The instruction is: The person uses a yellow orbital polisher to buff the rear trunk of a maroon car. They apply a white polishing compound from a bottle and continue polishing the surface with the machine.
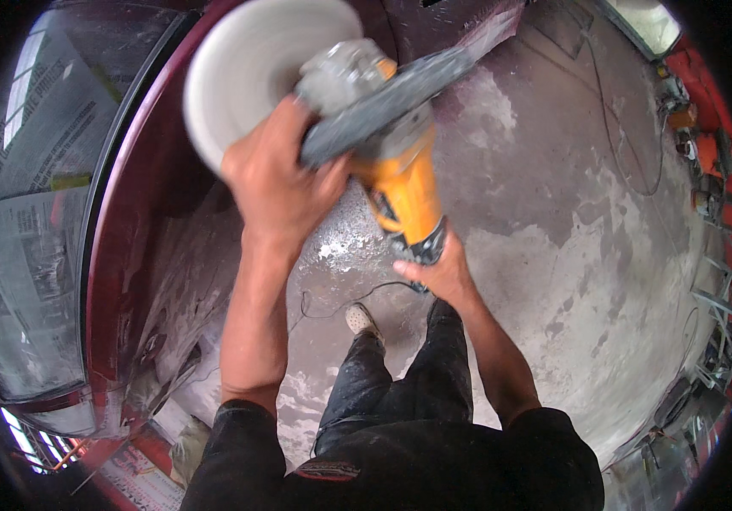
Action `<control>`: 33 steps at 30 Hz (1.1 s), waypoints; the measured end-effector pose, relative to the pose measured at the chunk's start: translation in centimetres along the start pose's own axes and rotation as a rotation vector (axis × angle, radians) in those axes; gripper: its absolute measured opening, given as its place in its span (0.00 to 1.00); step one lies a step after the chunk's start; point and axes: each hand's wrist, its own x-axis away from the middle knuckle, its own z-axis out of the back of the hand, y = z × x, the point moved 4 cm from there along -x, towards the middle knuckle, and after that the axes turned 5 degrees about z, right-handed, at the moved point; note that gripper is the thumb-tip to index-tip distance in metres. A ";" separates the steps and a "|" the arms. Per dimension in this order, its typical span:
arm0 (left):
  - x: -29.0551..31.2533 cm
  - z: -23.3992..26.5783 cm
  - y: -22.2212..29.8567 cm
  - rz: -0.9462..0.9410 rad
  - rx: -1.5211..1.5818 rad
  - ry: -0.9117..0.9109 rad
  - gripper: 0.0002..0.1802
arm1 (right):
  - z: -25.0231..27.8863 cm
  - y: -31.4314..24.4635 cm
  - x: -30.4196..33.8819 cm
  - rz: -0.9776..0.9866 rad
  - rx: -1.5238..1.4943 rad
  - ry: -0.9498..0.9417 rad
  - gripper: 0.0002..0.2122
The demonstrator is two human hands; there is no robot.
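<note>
I hold a yellow and black polisher [408, 183] in both hands, tilted across the upper middle of the view. My left hand [272, 175] is closed at the near end of its grey front handle [383, 106], next to the metal head. My right hand [449, 271] wraps round the black rear end of the body. The round white pad [230, 81] is blurred, over the dark red car [140, 170] at the left. Whether the pad touches the paint, I cannot tell. A thin dark cord [340, 307] runs from the tool's rear end.
Masking paper [30, 247] covers the car's glass on the left. The concrete floor [553, 281] has pale and wet patches. Along the right wall stand red shelving [711, 94], metal parts [719, 319] and clutter. Another dark cable [613, 119] lies across the floor at upper right.
</note>
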 end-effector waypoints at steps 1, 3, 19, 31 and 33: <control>-1.2 -1.2 0.4 -0.051 0.033 -0.007 0.13 | 0.8 0.2 -0.7 0.012 -0.018 0.019 0.38; -3.0 -3.5 0.5 -0.018 0.132 -0.152 0.13 | 1.6 0.9 -1.4 0.001 -0.052 0.047 0.37; 11.7 0.5 -3.9 0.162 -0.203 -0.546 0.11 | -11.8 9.3 10.7 -0.228 -0.305 -0.234 0.39; 7.5 -3.1 -1.4 0.014 -0.182 -0.535 0.15 | -10.6 9.5 8.3 -0.154 -0.403 -0.164 0.39; 6.4 -5.3 -1.3 -0.002 -0.166 -0.528 0.15 | -9.7 9.9 7.1 -0.169 -0.453 -0.121 0.39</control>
